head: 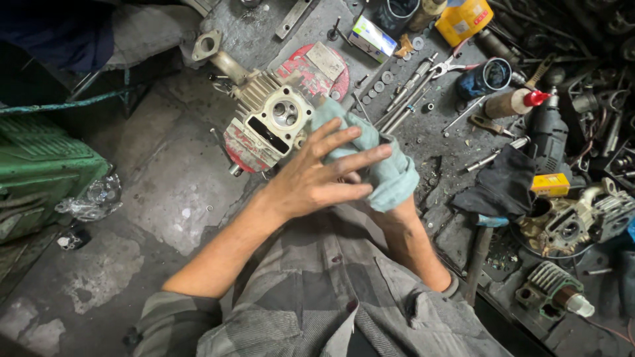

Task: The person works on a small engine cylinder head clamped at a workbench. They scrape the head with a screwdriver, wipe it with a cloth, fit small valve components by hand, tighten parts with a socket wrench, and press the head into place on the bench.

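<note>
Left hand (317, 173) flat on rag (380, 168) wrapping right hand.

Near the far edge of the workbench (433, 142) we see a yellow container (463, 20) and a small white and green box (372, 36). A row of wrenches (407, 92) lies beside pliers with red handles (453, 65). Toward the right edge there are a black drill (548, 135), a dark cloth (503, 182) and an engine part (574, 225). A green machine (43, 172) stands on the left.
</note>
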